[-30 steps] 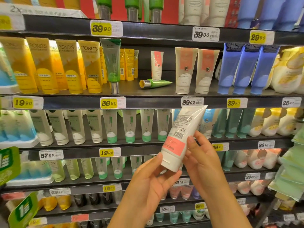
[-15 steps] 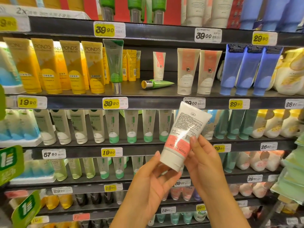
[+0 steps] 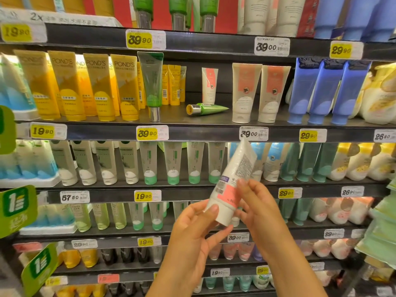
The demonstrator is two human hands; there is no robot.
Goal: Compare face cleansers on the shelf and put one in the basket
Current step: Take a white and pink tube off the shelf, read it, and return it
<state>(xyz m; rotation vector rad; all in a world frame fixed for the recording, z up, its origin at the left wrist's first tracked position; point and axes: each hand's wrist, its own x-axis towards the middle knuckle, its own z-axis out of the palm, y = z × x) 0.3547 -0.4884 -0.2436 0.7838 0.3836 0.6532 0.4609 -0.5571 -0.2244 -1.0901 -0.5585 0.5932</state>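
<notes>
Setting: shop shelves (image 3: pixel 214 133) packed with rows of face cleanser tubes, seen from head height.
Brand writing: yellow tubes (image 3: pixel 96 86) on the upper left shelf read "POND'S"; their smaller print is too fine to read.
Price tags, top rail: "19 90", "39 90" (image 3: pixel 139 40), "39 00", "29 90".
Price tags, second rail: "19 90", "39 90", "39 00", "29 90", "26 80".
Price tags, third rail: "57 50" (image 3: pixel 70 197), "19 90", "29 90", "26 90".
Green signs: two hanging at the left edge (image 3: pixel 16 203), each showing a large "1".
Fallen tube: a small green tube (image 3: pixel 205 108) lies on its side on the second shelf, beside two upright white-and-pink tubes (image 3: pixel 259 91).
Held tube: a white tube (image 3: pixel 232 185) with a pink band, cap end down, tilted with its top to the right, in front of the third shelf; its back shows small print and a barcode, none readable.
Left hand: the left hand (image 3: pixel 192 239) pinches the cap end between thumb and curled fingers.
Right hand: the right hand (image 3: pixel 259 211) grips the tube's lower body, index finger along the pink band.
Change: half a second ago the back panel faced the camera squarely; now the tube is turned more edge-on, and the "BEAUTY ACTION"-like wording on the pink band no longer shows.
</notes>
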